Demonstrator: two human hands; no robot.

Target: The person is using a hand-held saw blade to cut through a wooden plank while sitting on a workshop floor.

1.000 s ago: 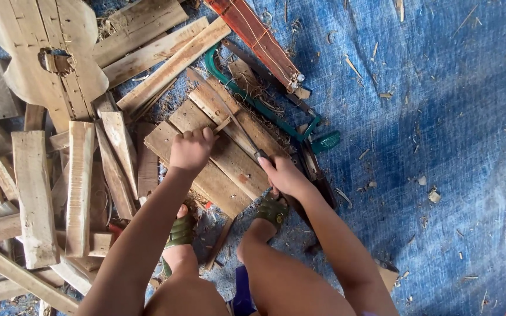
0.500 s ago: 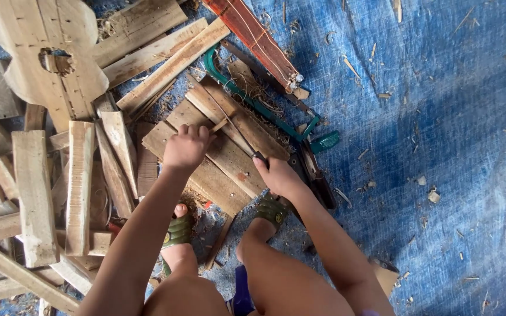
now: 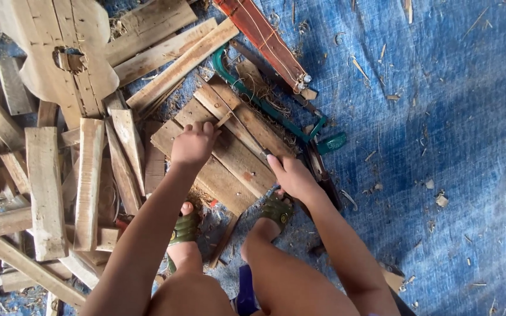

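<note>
My left hand (image 3: pixel 193 143) is closed around a small thin wooden stick (image 3: pixel 224 120), its tip pointing up-right over a group of flat wooden planks (image 3: pixel 229 158) lying on the ground. My right hand (image 3: pixel 291 175) rests on the right edge of those planks, fingers curled over a small dark object I cannot make out. Both hands sit just above my feet in green sandals (image 3: pixel 276 210).
A green-framed hacksaw (image 3: pixel 265 105) lies just beyond the planks, beside a reddish wooden piece (image 3: pixel 265 41). Many loose planks (image 3: pixel 45 181) pile at the left, with a guitar-shaped wooden cutout (image 3: pixel 48 52) at top left. A blue tarp (image 3: pixel 440 117) littered with shavings covers the right.
My left hand has shifted slightly down and left on the planks. My right hand has stayed nearly in place at the plank edge.
</note>
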